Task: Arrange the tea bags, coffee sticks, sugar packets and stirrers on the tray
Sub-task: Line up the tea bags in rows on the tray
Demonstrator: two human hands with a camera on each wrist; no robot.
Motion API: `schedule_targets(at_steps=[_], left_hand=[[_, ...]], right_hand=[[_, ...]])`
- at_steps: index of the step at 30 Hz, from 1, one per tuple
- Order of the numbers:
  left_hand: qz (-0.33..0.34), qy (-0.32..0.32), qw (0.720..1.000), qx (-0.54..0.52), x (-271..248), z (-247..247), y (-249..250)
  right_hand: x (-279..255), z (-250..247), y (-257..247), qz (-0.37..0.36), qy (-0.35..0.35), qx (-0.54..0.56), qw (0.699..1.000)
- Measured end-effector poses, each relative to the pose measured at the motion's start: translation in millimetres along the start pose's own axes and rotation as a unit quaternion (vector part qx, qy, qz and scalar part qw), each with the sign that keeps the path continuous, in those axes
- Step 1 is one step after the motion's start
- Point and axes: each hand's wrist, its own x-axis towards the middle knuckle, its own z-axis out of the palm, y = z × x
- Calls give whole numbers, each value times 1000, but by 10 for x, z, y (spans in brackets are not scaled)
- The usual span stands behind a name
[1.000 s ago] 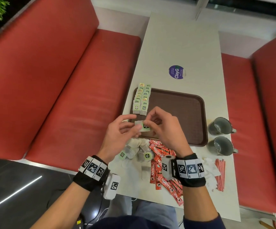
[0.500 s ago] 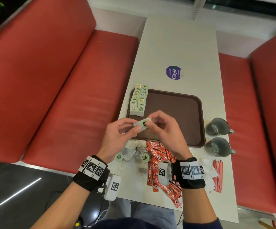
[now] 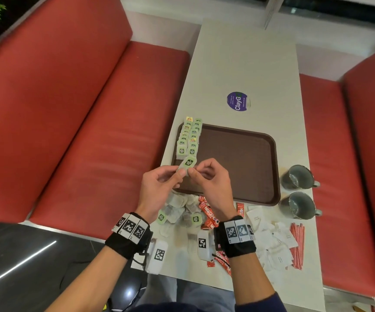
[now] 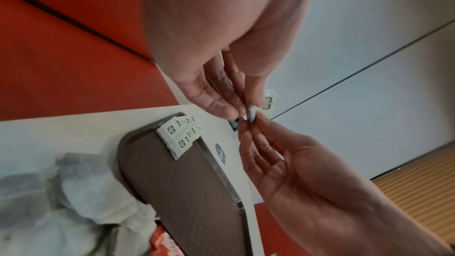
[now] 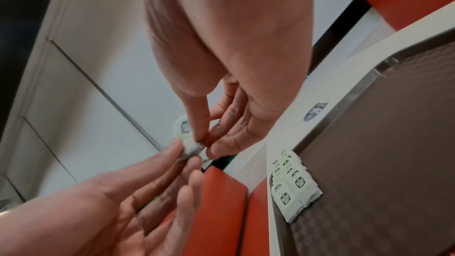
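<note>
Both hands, L (image 3: pixel 159 188) & R (image 3: pixel 209 181), pinch one green tea bag (image 3: pixel 187 164) between fingertips, held in the air over the tray's (image 3: pixel 274 167) near-left corner, just short of the two rows of tea bags (image 3: pixel 187 140) already laid there. It's prob. light, thin & floppy paper, so take it by the edges w/ a soft grip, not the middle. Its lower end is hidden behind the fingers; wrist views are blurred, and the loose tea bags (image 3: pixel 182 212), coffee sticks (image 3: pixel 209 215) & sugar packets (image 3: pixel 272 239) on the counter (image 3: pixel 249 64) are partly covered by the wrists.

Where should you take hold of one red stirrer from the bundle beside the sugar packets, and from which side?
Pinch a far tip of an outer red stirrer, coming from the table's right edge. The thin sticks lie flat and parallel; sugar packets crowd their left side, so only the right side looks open.
</note>
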Motion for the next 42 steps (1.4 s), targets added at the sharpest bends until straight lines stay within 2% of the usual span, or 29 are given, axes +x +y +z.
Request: schedule_targets(at_steps=[3,6,8,12,19,23,27,32,34,39,40,42], left_hand=[[2,17,996,88,119,-123,-167],[9,29,973,228,182,-276,-372],[-6,24,960,277,149,-346,-472],[-21,12,944,330,51,-427,-612],[-33,4,931,365,-63,-512,-673],[-38,-5,930,365,-95,-546,-658],[-27,-13,925,378,-98,-565,-644],[-14,-31,910,412,-66,-517,-671],[-34,-38,892,449,-57,-495,-677],[-104,-106,810,567,-114,-415,-779],[-103,-113,802,578,-142,-402,-822],[-96,-112,804,575,-175,-392,-901]], right_hand=[[219,37,110,14,36,-59,997],[556,82,308,28,84,-158,983],[773,158,409,34,76,-205,975],[1064,385,531,85,27,-275,957],[1234,603,566,135,19,-335,932],[1178,601,506,138,16,-335,932],[918,494,394,90,18,-328,940],[263,379,463,67,-42,-409,909],[42,368,532,75,-47,-446,891],[-217,503,758,65,-39,-552,831],[-238,538,805,63,-38,-563,823],[-252,594,884,61,-35,-566,822]])
